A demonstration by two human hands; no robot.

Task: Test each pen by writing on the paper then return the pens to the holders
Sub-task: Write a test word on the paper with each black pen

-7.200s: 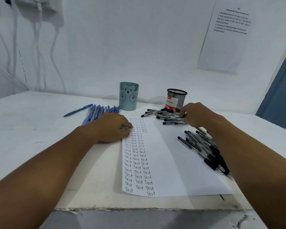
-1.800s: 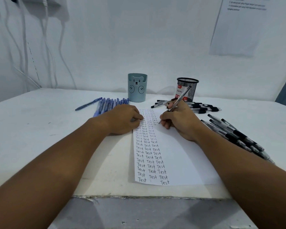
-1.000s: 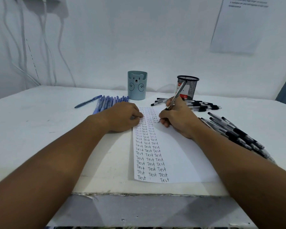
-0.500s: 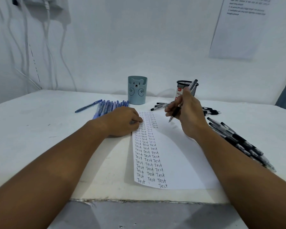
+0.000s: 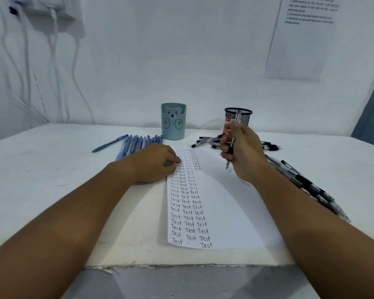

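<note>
A white paper (image 5: 220,203) lies on the table, its left side filled with columns of the word "Test". My left hand (image 5: 156,165) rests on the paper's upper left edge, fingers curled, holding nothing. Above the paper's upper right part, my right hand (image 5: 242,152) grips a clear black pen (image 5: 230,154) almost upright, tip down and lifted off the sheet. A blue-grey bear holder (image 5: 173,121) and a black mesh holder (image 5: 243,114) stand at the back. Blue pens (image 5: 136,143) lie left of the paper, black pens (image 5: 205,141) behind it.
A long pile of black pens (image 5: 307,186) runs along the table's right side, partly under my right forearm. The table's front edge (image 5: 181,265) is chipped. Cables (image 5: 52,61) hang on the wall at the left; a printed sheet (image 5: 300,37) is taped at the upper right.
My right hand wrote at the top of the paper, then lifted the pen off the sheet and turned it nearly upright. My left hand stayed on the paper.
</note>
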